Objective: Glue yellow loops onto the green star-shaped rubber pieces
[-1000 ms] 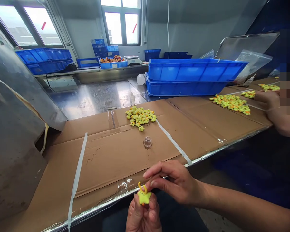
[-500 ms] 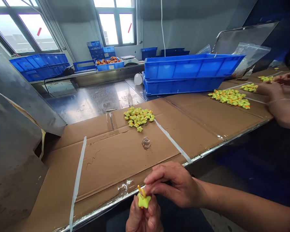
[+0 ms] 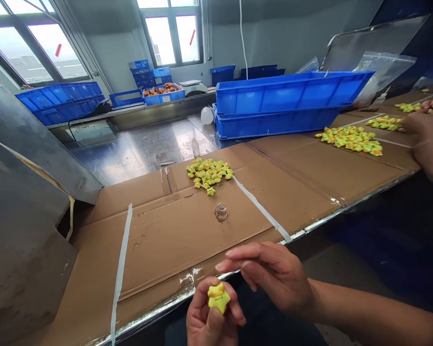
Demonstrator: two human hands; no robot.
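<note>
My left hand [image 3: 211,319] is closed around a small yellow-green star-shaped toy piece [image 3: 218,298], held just below the table's metal edge. My right hand [image 3: 270,274] hovers right beside it with fingers loosely curled and apart, holding nothing that I can see. A pile of the same yellow star pieces [image 3: 209,173] lies on the cardboard farther back. A small clear cap [image 3: 221,212] stands on the cardboard between the pile and my hands.
Brown cardboard [image 3: 166,230] with white tape strips covers the metal table. Stacked blue trays [image 3: 281,103] stand behind. Another person's hands [image 3: 426,129] work at more yellow pieces [image 3: 350,139] on the right. A metal panel [image 3: 21,192] leans at left.
My right hand has let go of the toy piece and drawn slightly away; the orange-yellow part that stuck up from the piece is no longer raised. The view shifted a little.
</note>
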